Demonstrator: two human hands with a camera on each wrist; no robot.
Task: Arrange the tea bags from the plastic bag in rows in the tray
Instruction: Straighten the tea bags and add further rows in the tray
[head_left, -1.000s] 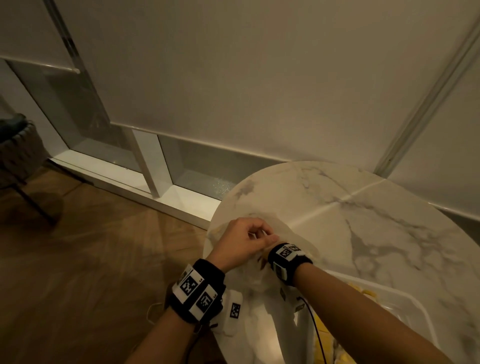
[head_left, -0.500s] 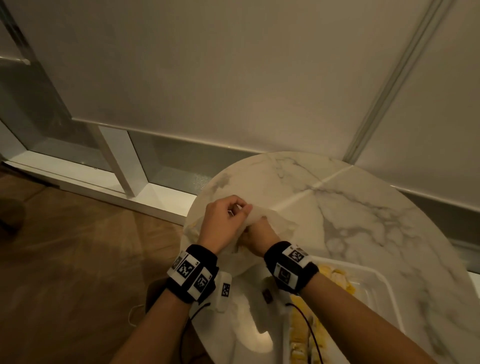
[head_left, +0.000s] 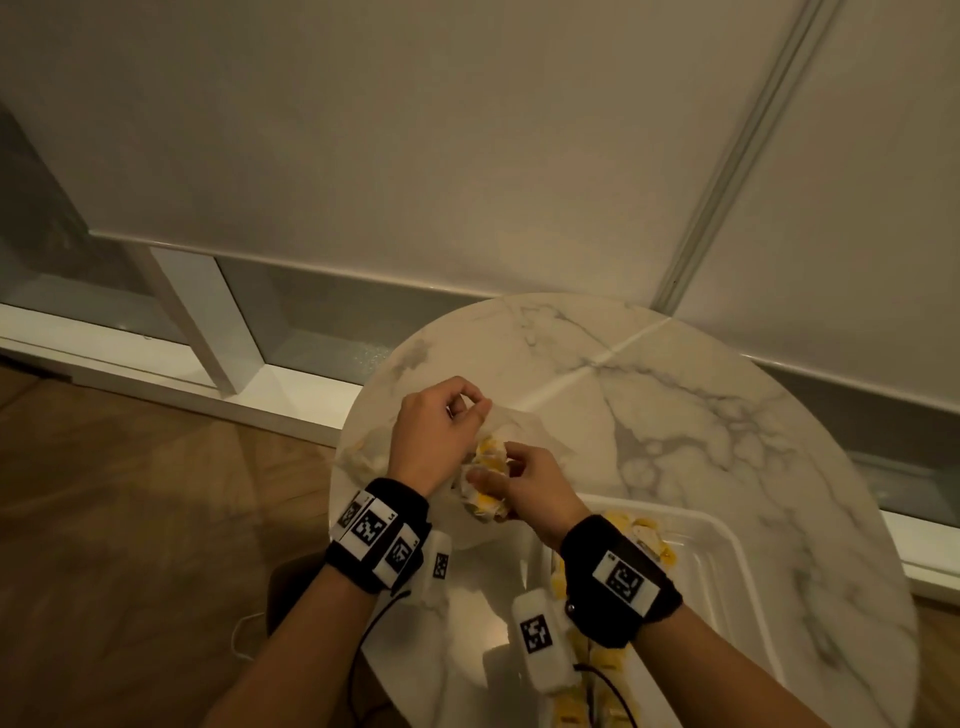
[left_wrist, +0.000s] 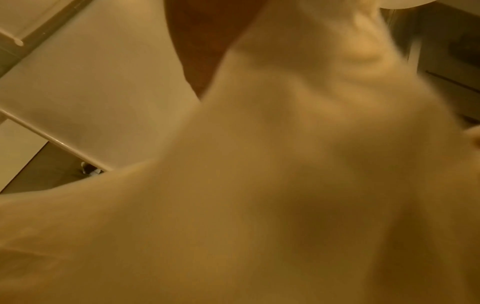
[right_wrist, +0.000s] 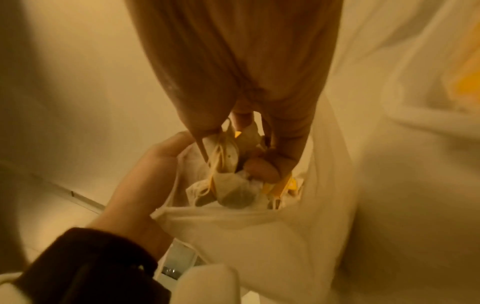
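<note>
Tea bags (head_left: 485, 470): a clump with yellow tags, pinched in the right hand (head_left: 527, 486) at the mouth of the plastic bag (head_left: 524, 423). In the right wrist view the fingers (right_wrist: 283, 160) are curled round several bags (right_wrist: 235, 185) and their strings, just inside the bag opening; exact count cannot be told.

Plastic bag: thin, whitish, crumpled on the tabletop (head_left: 701, 415) near its left edge. The left hand (head_left: 439, 434) grips its rim, fingers curled, holding the mouth apart (right_wrist: 166, 166). The left wrist view is filled by blurred bag film (left_wrist: 259, 185); nothing else readable there.

Hands: close together, nearly touching, both above the bag, left one slightly farther from the body.

Tray (head_left: 727, 551): white plastic, on the tabletop near the person, right of the bag. More yellow-tagged tea bags (head_left: 647, 535) lie in it, partly hidden by the right forearm; whether they lie in rows cannot be told.

Surroundings: round marble-patterned tabletop, wooden floor (head_left: 130, 519) to the left, pale wall (head_left: 415, 156) behind. Both wrists wear black bands with printed markers (head_left: 371, 527).
</note>
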